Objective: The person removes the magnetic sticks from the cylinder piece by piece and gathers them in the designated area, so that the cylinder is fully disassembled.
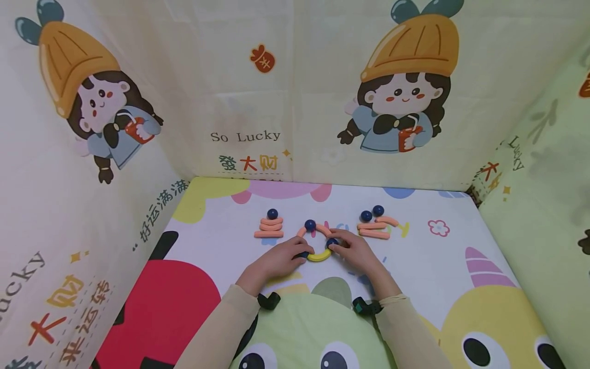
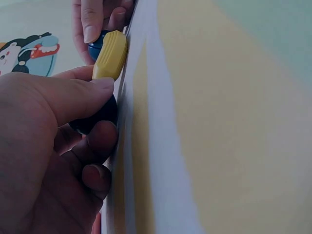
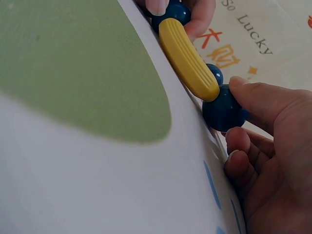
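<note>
A ring of toy pieces lies on the table between the hands: a yellow curved stick [image 1: 319,257] in front, salmon curved sticks [image 1: 324,230] behind, and dark blue balls at the joints. My left hand [image 1: 282,257] pinches the dark blue ball [image 2: 100,120] at the yellow stick's left end, its thumb also touching that end. With thumb and fingers, my right hand [image 1: 355,250] grips the dark blue ball [image 3: 223,111] touching the stick's right end. Another dark blue ball [image 1: 310,225] tops the ring at the back. Fingers partly cover both held balls.
Left of the ring lie several salmon sticks [image 1: 269,234] and one dark blue ball [image 1: 272,213]. To the right are more salmon sticks [image 1: 374,233] and two dark blue balls [image 1: 366,216]. Printed cloth walls [image 1: 318,102] enclose the table's back and sides.
</note>
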The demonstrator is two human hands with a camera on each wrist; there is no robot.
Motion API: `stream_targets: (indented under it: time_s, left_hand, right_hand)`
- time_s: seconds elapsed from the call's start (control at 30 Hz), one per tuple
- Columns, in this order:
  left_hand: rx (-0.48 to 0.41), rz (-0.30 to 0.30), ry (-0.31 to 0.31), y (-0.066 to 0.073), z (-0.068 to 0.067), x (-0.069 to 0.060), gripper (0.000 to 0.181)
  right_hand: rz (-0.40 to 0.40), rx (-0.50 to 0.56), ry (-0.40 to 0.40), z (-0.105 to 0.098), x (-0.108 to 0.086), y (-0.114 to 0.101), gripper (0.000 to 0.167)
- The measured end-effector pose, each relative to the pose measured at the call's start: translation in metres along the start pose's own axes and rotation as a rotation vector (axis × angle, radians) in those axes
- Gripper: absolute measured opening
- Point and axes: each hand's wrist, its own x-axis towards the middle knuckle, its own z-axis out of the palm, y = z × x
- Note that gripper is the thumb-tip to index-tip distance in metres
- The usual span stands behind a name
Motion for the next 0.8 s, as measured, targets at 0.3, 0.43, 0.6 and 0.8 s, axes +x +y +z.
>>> stream_targets:
  time_s: [0.3, 0.43, 0.6, 0.8]
  left_hand:
    - [-0.008, 0.054, 0.053, -0.003, 0.002, 0.0, 0.023]
    - [0.001, 0.027, 0.055, -0.005, 0.003, -0.001, 0.028]
    - [-0.027, -0.021, 0.053, -0.007, 0.005, -0.002, 0.038]
    - [-0.096, -0.021, 0.098, -0.01, 0.007, -0.002, 0.039]
  right_hand:
    - [-0.008, 0.004, -0.001, 0.0, 0.0, 0.001, 0.034]
    - [-0.006, 0.011, 0.003, 0.0, 0.0, 0.001, 0.035]
    - [-0.007, 0.014, 0.0, 0.0, 0.0, 0.001, 0.037]
    - [0.006, -0.013, -0.02, -0.005, 0.0, 0.0, 0.04]
